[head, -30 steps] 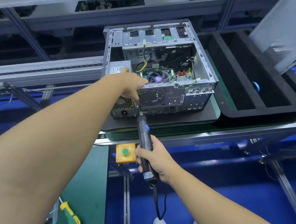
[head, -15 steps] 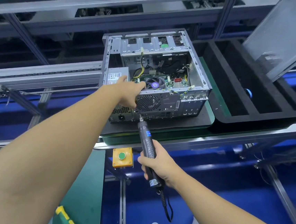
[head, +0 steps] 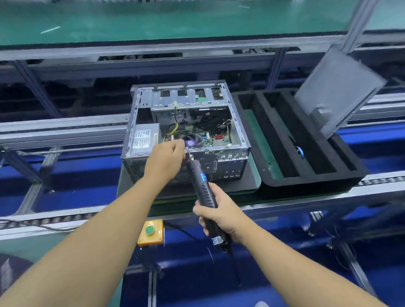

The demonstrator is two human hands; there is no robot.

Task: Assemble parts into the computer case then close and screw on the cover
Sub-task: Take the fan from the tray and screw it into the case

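The open computer case [head: 231,159] lies on a dark mat [head: 249,186], with a black foam tray [head: 311,185] just beside it on the right and the grey cover panel [head: 339,90] tilted above that tray's far corner. The right grip [head: 221,216] is clenched round a black electric screwdriver [head: 203,185] whose bit points at the case's near top edge. The left grip [head: 165,160] bunches its fingertips at the bit's tip, and I cannot tell whether they pinch anything.
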